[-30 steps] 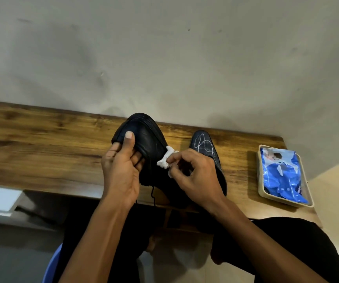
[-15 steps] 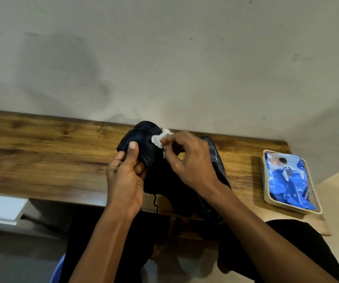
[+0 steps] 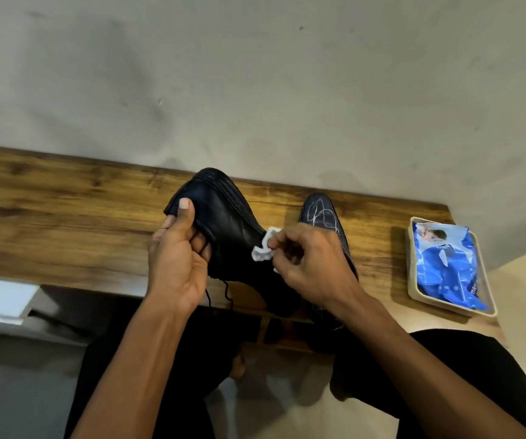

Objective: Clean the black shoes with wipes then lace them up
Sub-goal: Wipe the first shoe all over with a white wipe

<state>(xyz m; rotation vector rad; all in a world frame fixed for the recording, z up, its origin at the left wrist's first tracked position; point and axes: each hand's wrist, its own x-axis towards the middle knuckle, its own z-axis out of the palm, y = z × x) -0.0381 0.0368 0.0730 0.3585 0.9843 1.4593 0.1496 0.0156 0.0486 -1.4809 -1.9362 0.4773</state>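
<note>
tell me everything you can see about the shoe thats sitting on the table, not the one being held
The second shoe is black, with a smooth, leather-like toe scrawled with white chalky lines. It lies on the wooden table, toe pointing toward the wall, to the right of the held shoe. The right hand hides its middle and heel. No hand plainly touches it. Its laces cannot be seen.

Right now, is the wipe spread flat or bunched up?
Bunched up: the wipe shows as a crumpled white wad pinched in the right hand against the held shoe.
</note>
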